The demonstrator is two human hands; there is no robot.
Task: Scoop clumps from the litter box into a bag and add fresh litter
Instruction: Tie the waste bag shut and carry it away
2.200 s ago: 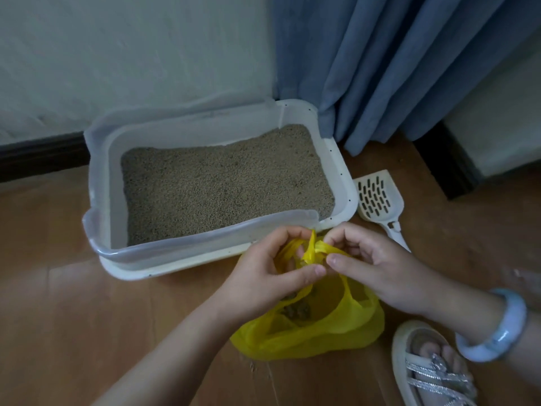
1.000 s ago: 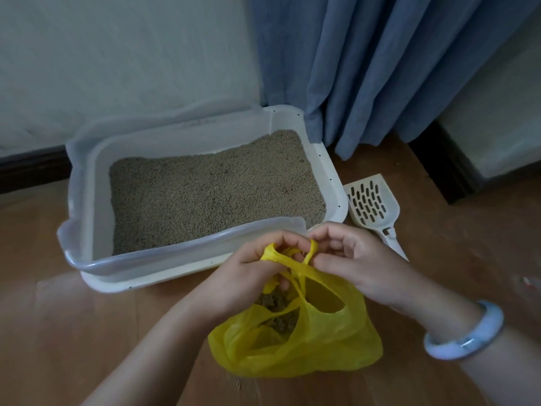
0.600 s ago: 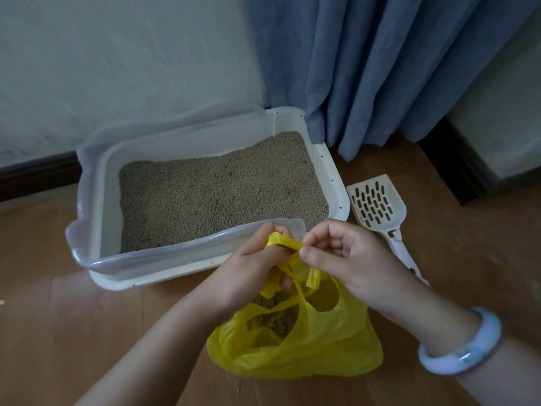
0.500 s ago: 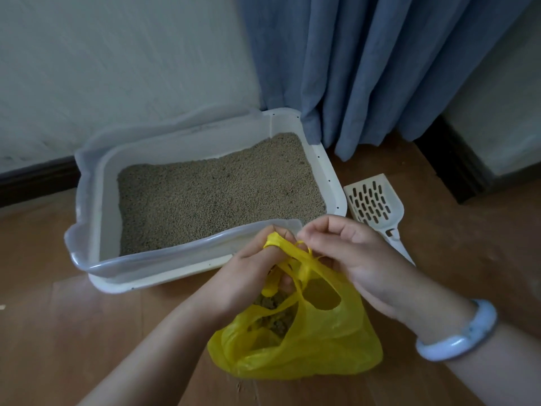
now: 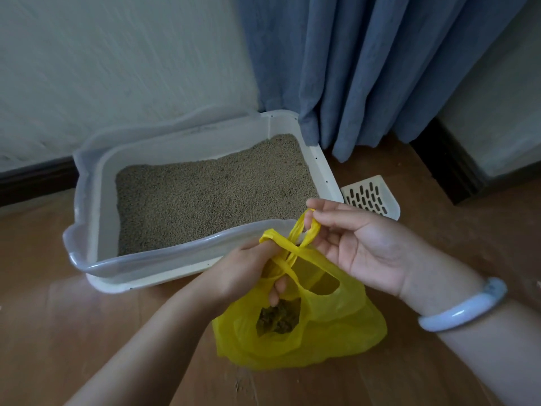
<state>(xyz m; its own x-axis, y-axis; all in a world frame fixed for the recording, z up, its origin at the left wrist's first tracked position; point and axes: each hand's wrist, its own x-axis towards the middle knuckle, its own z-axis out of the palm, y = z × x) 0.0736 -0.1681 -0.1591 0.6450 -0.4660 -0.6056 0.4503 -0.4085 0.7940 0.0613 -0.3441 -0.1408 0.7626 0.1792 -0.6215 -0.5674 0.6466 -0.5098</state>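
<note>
A yellow plastic bag [image 5: 330, 335] sits on the wooden floor in front of the litter box [image 5: 87, 206], with dark clumps [image 5: 278, 319] showing through its opening. The two bag handles cross between my hands. My left hand [image 5: 248, 271] grips one handle, fingers curled round it. My right hand [image 5: 354, 244] pinches the loop of the other handle, palm turned up. The white litter box holds level beige litter [image 5: 210, 194]. A white slotted scoop [image 5: 370, 196] lies on the floor right of the box, partly hidden behind my right hand.
A blue curtain [image 5: 366, 68] hangs behind the box's right corner. A pale wall with dark skirting [image 5: 35, 177] runs behind. A dark-edged step or cabinet base [image 5: 456, 171] stands at the right. A few litter grains [image 5: 238, 386] lie on the floor near the bag.
My hands have drawn apart, crossing the two handles; the right hand has lifted its loop up and right. The bag's mouth has been pulled narrower.
</note>
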